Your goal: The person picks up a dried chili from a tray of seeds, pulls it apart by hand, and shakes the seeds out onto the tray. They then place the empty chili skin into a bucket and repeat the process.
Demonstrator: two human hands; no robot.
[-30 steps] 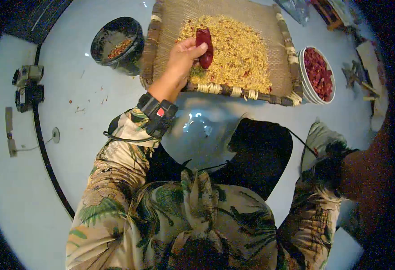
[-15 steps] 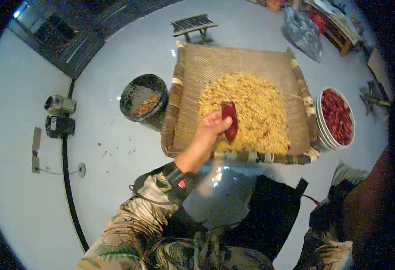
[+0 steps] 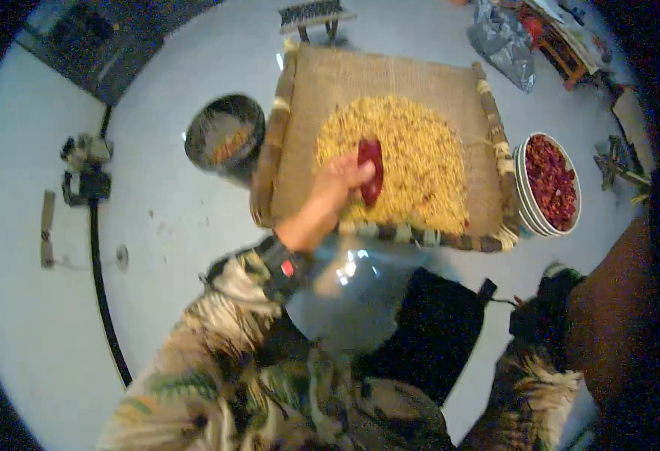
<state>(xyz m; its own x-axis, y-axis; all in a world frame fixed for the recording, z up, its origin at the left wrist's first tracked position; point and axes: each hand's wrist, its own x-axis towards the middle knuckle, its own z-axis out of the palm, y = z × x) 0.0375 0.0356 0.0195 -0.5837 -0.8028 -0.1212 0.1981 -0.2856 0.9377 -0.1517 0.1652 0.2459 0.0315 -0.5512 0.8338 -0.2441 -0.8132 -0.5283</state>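
My left hand [image 3: 335, 185] reaches from the lower left and is closed on a dark red, elongated object [image 3: 370, 171], held upright between thumb and fingers. Hand and object are over the near left part of a heap of yellow kernels [image 3: 420, 158] with darker specks. The kernels lie on a large woven tray [image 3: 390, 74] with a thick bound rim. My right hand is not in view.
A black bucket [image 3: 195, 143] with some kernels stands left of the tray. At its right are stacked white buckets [image 3: 526, 197] filled with dark red pieces. Farther off are a small stool [image 3: 317, 15] and a grey plastic bag [image 3: 502, 49].
The tray, buckets and stool appear higher and slightly left as the view has shifted. My left hand still grips the red object over the kernels.
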